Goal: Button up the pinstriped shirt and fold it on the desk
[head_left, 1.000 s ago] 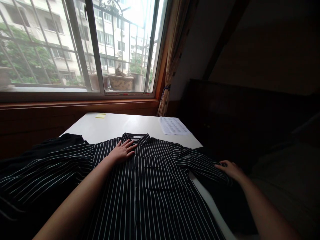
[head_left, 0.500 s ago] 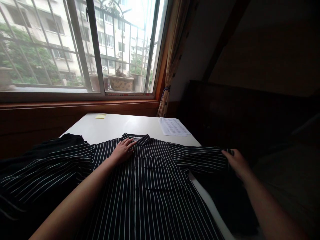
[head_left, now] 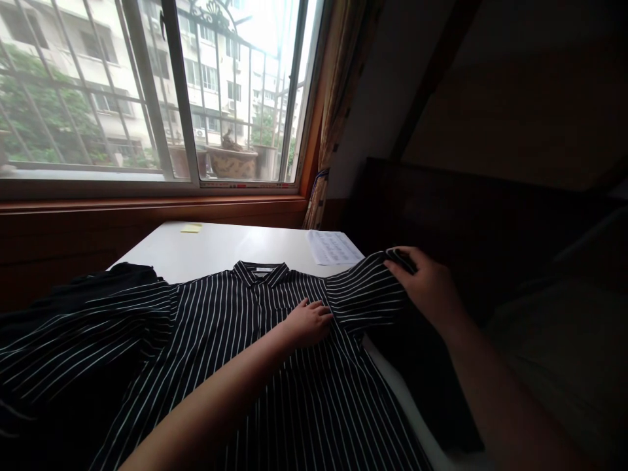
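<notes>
A black shirt with white stripes [head_left: 216,340] lies spread front side up, its buttoned collar pointing toward the window. My left hand [head_left: 310,322] rests on the shirt's chest near the right-hand armhole, fingers stretched out and slightly bent, holding nothing. Pinched at the cuff end in my right hand [head_left: 422,278] is the right-hand sleeve [head_left: 367,291], lifted above the table and bent upward. The other sleeve [head_left: 112,314] lies out to the left, over dark cloth [head_left: 122,271].
The white table [head_left: 235,242] stands below a barred window [head_left: 245,98]. A yellow sticky note [head_left: 191,228] lies at its far left, printed sheets [head_left: 334,248] at its far right. A tied curtain [head_left: 318,190] hangs beside the window frame.
My left hand has moved right from the collar to the chest by the armhole. My right hand has raised the sleeve end and brought it inward to the left.
</notes>
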Motion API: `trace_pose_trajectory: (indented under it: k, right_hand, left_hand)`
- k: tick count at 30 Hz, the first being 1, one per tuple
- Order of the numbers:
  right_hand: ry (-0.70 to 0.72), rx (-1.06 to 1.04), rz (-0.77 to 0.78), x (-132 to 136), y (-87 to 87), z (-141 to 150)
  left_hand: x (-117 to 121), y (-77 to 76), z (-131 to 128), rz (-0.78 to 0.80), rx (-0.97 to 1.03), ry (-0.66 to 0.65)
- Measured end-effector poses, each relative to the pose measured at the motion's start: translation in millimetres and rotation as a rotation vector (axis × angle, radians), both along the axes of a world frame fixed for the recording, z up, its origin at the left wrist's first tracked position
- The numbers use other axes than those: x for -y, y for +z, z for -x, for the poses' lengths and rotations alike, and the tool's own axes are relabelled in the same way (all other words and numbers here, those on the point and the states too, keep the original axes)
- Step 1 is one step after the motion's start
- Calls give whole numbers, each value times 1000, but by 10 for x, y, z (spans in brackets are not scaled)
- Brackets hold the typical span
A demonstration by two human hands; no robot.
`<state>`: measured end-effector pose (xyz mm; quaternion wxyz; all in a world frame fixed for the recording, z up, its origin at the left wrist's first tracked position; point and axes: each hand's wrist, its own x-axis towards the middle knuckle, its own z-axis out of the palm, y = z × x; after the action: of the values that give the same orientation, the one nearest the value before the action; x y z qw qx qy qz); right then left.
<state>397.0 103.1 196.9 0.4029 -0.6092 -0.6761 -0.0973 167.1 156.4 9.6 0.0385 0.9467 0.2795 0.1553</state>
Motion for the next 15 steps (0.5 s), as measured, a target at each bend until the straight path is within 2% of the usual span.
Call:
trace_pose_trajectory:
  k: [4,8,15]
  right_hand:
    - [163,30,34,122,75,426]
    - [294,-4,87,199,44,740]
    - [424,-122,160,212,-98,1158]
  left_hand:
    - [-111,-71,-136,29,-12,40]
    - [-195,-79,-186,44,-5,67]
    - [-329,-20,-46,67,60,132]
